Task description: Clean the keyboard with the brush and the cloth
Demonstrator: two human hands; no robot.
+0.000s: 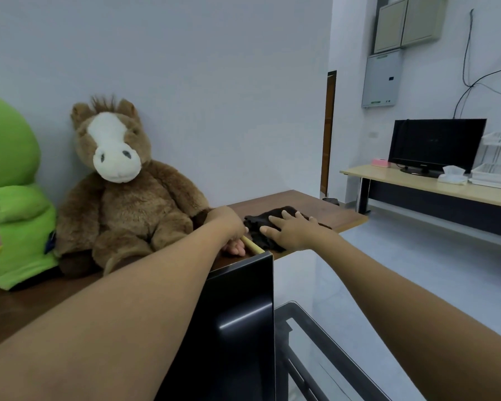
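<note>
Head view: the pale wooden brush handle (252, 244) is gripped by the curled fingers of the left hand (229, 227) on the brown tabletop (339, 215). Just beside it, the dark cloth (263, 224) is pressed flat under the spread fingers of the right hand (289, 230). A plush horse (122, 186) is seated to the left.

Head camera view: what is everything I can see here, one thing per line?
cloth: one, dark brown, on the brown desk under the right hand
brush handle: one, pale wood, in the left hand's grip
plush horse: one, brown and white, against the wall
green plush: one, far left
brown desk: one
near monitor: one, black, seen from behind
far monitor: one, black, on a beige table
left hand: curled round the handle
right hand: flat, fingers spread
</note>
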